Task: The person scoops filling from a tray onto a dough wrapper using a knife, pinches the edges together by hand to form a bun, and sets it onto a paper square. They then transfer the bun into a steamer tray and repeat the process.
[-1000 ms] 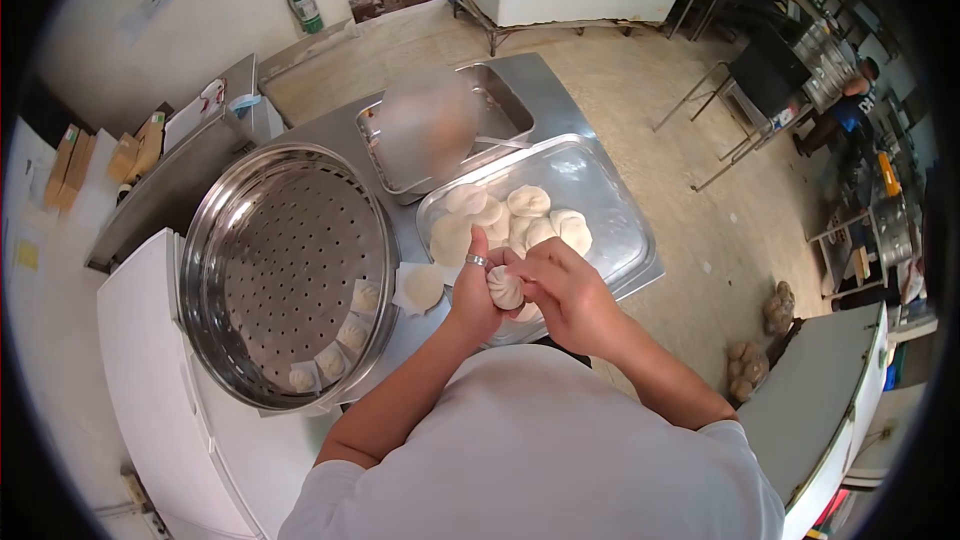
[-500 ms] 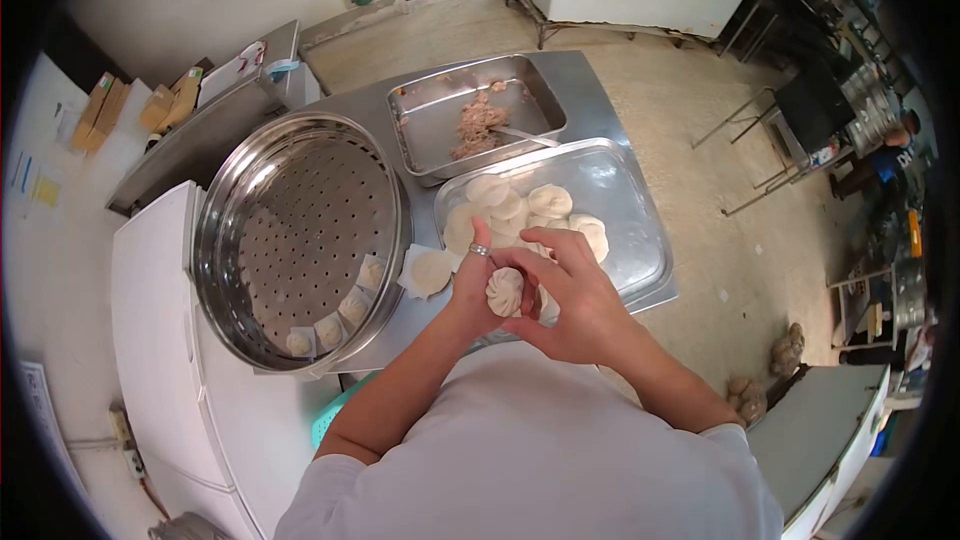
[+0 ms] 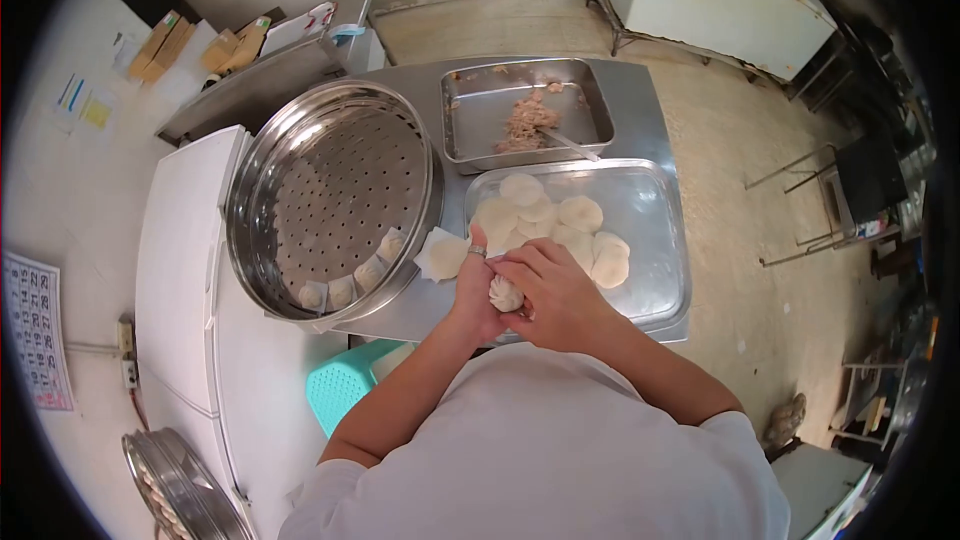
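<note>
A pleated dough bun [image 3: 506, 293] rests in my left hand [image 3: 474, 298], which is curled round its left side and wears a ring. My right hand [image 3: 556, 297] closes over the bun from the right, fingers bent against it. Just beyond my hands, a metal tray [image 3: 655, 240] holds several flat dough rounds [image 3: 580, 213]. A single dough round [image 3: 447, 257] on white paper is left of my left hand. Several buns [image 3: 368, 273] on paper squares sit along the near edge of the perforated steamer [image 3: 350, 190].
A deep metal pan [image 3: 470, 120] with meat filling [image 3: 528, 123] and a utensil stands behind the tray. Below the steamer is a turquoise basket [image 3: 338, 388]. More steamer trays [image 3: 185, 485] are at lower left, a white chest [image 3: 720, 5] at the back right, a black chair [image 3: 872, 180] at right.
The view has shifted, bringing the turquoise basket and lower-left steamer trays further into sight. My right hand has closed in more tightly around the bun, its fingers now bent over it.
</note>
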